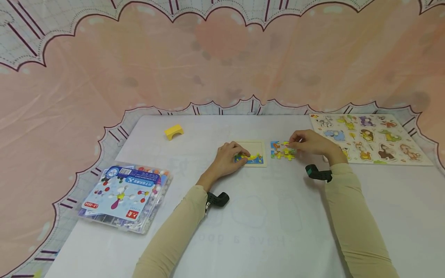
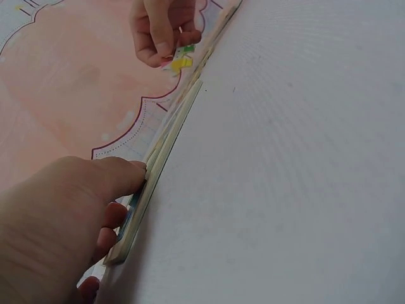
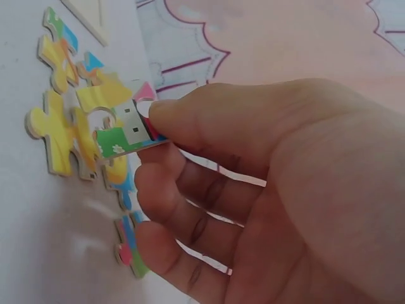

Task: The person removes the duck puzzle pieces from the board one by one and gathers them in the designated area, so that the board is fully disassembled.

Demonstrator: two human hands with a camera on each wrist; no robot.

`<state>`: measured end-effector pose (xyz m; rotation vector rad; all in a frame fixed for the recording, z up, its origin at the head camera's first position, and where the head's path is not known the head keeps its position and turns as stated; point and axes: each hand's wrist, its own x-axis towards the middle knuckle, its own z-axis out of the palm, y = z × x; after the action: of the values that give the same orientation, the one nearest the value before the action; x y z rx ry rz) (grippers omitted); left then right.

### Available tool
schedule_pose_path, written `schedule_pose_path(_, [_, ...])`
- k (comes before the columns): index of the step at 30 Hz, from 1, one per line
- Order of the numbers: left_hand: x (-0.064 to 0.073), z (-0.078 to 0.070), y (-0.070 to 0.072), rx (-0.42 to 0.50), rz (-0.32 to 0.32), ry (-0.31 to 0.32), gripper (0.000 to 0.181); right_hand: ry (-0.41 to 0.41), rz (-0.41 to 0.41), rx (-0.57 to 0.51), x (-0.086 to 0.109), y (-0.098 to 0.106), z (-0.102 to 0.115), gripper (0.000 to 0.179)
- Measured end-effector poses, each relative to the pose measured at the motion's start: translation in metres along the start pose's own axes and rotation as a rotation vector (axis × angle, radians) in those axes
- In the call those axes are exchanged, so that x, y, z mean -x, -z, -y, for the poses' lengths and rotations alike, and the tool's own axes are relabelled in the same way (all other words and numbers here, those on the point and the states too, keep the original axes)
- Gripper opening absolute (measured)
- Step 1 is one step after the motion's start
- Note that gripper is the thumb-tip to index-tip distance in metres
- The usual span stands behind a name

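Note:
A small wooden puzzle tray [image 1: 259, 153] lies mid-table, with colourful pieces [image 1: 256, 158] along its near side. My left hand [image 1: 227, 159] rests on the tray's left part, its fingers over the pieces. In the left wrist view, the thumb touches the tray's near rim [image 2: 166, 152]. My right hand [image 1: 311, 143] is to the right of the tray, above a cluster of loose jigsaw pieces [image 1: 278, 150]. Between thumb and fingertips it pinches a jigsaw piece [image 3: 130, 123] with yellow, green, white and pink print, seen closely in the right wrist view.
A large animal puzzle board [image 1: 373, 141] lies at the right rear, partly behind the right hand. A yellow arch block [image 1: 174, 131] stands at the back left. At the left is a clear plastic case [image 1: 153, 210] with a printed card [image 1: 121, 193] on top.

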<state>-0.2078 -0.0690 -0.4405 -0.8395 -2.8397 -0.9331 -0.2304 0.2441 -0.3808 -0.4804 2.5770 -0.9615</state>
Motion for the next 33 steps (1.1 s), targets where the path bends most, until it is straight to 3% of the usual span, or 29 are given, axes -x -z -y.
schedule_pose_path(33, [0.001,-0.005,0.003,0.009,0.002,0.004,0.016,-0.138,0.055,-0.013,0.019,0.018,-0.019,0.028])
